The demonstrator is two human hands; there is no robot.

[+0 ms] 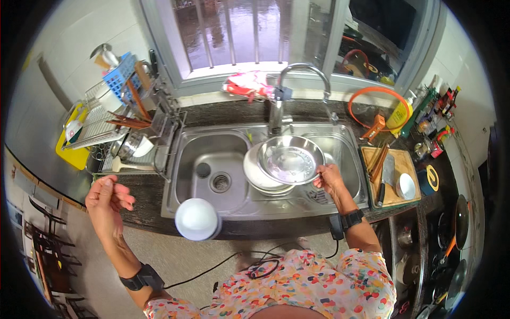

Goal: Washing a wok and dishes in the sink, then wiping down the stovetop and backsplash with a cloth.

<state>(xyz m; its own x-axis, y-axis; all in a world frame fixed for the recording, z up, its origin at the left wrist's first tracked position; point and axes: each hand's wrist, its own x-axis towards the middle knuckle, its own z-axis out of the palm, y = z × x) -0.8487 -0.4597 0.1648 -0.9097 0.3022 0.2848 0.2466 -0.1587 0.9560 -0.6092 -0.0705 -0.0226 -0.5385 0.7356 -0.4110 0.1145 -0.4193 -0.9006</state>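
Note:
My right hand (pixel 330 179) grips the rim of a shallow stainless steel basin (pixel 293 159). The basin is tilted and shows wet, shiny metal inside. Below and partly hidden by it, a stack of white plates (pixel 255 169) rests across the divider of the double sink (pixel 239 207). My left hand (pixel 106 199) is raised over the left end of the dark counter, its fingers loosely curled and apart. Nothing clear is held in it. Between my hands, white bowls (pixel 196 219), seemingly stacked, sit at the counter's front edge. The chrome faucet (pixel 276 115) arches over the right basin.
A dish rack (pixel 119 131) with utensils stands left. At right, a wooden cutting board (pixel 394 159) carries a cleaver (pixel 387 169), chopsticks and a small white bowl (pixel 405 186). Behind it are a yellow pump bottle (pixel 398 115) and condiments. A black cable (pixel 207 273) hangs before me.

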